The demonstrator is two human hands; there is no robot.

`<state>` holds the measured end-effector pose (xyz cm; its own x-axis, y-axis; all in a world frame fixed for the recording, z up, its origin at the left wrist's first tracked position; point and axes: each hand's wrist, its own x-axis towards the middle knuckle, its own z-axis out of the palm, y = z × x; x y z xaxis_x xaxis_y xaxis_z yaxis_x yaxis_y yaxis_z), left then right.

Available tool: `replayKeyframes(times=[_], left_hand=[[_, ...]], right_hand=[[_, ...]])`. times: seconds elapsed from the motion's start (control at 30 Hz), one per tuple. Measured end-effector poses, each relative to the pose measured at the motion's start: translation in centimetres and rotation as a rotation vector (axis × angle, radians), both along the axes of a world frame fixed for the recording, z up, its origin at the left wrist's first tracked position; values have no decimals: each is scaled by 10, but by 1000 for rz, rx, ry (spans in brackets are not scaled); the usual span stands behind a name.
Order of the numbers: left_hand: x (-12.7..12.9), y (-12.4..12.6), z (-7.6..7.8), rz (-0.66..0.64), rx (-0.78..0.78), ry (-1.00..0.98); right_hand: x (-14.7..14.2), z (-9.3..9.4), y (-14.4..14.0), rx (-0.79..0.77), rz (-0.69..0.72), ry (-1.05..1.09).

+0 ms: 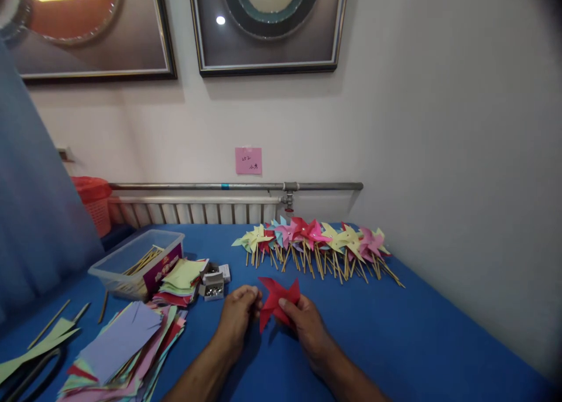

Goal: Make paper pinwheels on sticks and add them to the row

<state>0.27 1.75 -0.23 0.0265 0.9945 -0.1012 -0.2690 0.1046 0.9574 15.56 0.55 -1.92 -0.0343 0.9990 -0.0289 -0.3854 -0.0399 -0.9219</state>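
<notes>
Right now, the right hand (309, 326) pinches a red paper pinwheel (273, 296) between thumb and fingers, just above the blue tablecloth (373, 337). Beside it, the left hand (239, 311) has its fingers curled in toward the thumb, close to the pinwheel's edge; whether they grip anything small, I cannot tell. Beyond lies a row of multicoloured pinwheels on sticks (307, 233). Leftward sit a small open box (214, 297) of metal pieces, stacked coloured paper (120, 337) and a clear plastic bin (164, 265) containing sticks.
</notes>
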Motion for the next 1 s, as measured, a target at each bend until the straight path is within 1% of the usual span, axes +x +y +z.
replayKeyframes(times=[0.07, 0.17, 0.33, 0.47, 0.63, 0.87, 1.0], left_hand=[[3, -3, 5, -26, 7, -21], [5, -6, 10, -44, 18, -29], [3, -7, 8, -76, -3, -55], [3, -6, 5, -102, -34, -53], [4, -7, 4, -142, -12, -43], [5, -7, 7, -121, -13, -38], [5, -9, 10, -119, 7, 20]], right_hand=[[0, 1, 0, 0, -3, -13], [0, 3, -2, 19, 35, -29], [-1, 2, -2, 51, 50, -66], [-2, 1, -1, 44, 44, -54], [-1, 2, -1, 62, 72, -73], [1, -1, -1, 44, 77, -83], [1, -5, 0, 20, 43, -84]])
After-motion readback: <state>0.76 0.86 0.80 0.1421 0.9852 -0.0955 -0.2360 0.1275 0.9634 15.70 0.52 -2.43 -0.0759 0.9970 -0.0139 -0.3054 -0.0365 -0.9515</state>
